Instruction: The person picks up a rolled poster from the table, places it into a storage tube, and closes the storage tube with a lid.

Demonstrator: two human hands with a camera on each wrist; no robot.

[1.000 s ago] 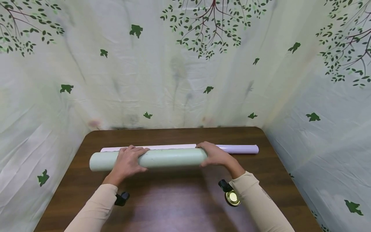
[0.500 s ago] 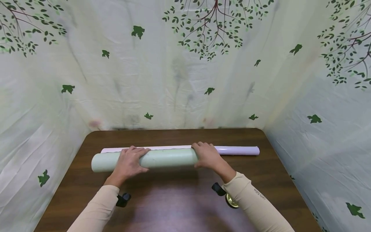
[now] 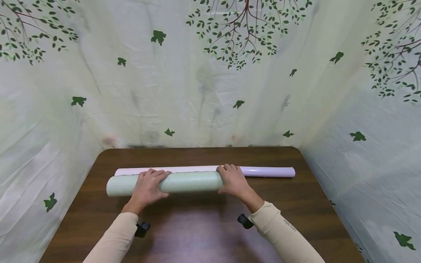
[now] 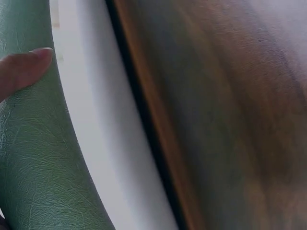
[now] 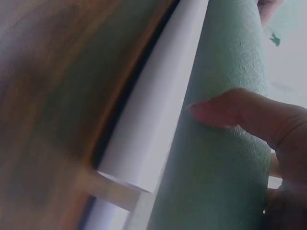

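A thick pale green roll of leather-grained sheet (image 3: 190, 182) lies crosswise between my hands. My left hand (image 3: 149, 187) grips it left of its middle, fingers over the top and thumb on the near side. At the roll's right end my right hand (image 3: 232, 182) holds it the same way. The left wrist view shows the creased green surface (image 4: 53, 158) under my thumb (image 4: 33, 67). In the right wrist view my thumb (image 5: 216, 111) presses the green roll (image 5: 206, 172). Behind it lies a thinner, glossy white-lilac roll (image 3: 268, 171), partly hidden by the green one and my hands.
The rolls are over the far part of a brown wooden table (image 3: 197, 155). White curtains with printed leaves (image 3: 210, 84) stand behind and on both sides. In the right wrist view a second pale roll piece (image 5: 108, 214) shows past the end of a white roll (image 5: 148, 124).
My right hand has moved left with the green roll's right end, and the visible stretch of roll is shorter. Its left end has shifted slightly right. My right sleeve now hides the round gold-coloured object.
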